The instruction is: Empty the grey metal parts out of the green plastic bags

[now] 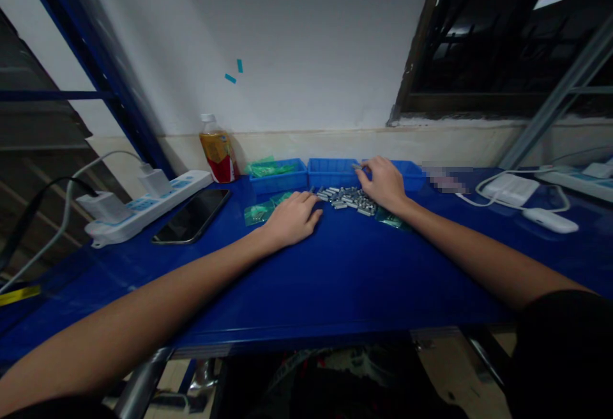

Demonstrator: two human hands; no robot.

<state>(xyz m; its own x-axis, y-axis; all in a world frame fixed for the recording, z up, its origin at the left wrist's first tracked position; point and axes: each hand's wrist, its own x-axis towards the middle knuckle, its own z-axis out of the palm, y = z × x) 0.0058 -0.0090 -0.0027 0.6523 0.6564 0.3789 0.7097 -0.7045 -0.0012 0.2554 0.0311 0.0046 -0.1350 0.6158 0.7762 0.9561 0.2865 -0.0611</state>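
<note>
A heap of small silvery metal cylinders (348,198) lies on the blue table (330,272) between my two hands. My left hand (293,220) rests palm down at the left edge of the heap, fingers stretched forward and thumb apart. Small metal pieces lie close to its fingertips. Raised above the heap's right side, my right hand (384,184) pinches one small metal cylinder (357,166) in front of the middle blue bin (330,176). Under my left hand's outer side is a green-tinted plastic bag (258,213). Another small bag (393,220) sits below my right wrist.
A left bin (278,181) holds green plastic bags; a right bin (412,176) is partly behind my hand. To the left are a drink bottle (219,149), a phone (192,216) and a power strip (148,207). White chargers and cables (510,189) lie on the right.
</note>
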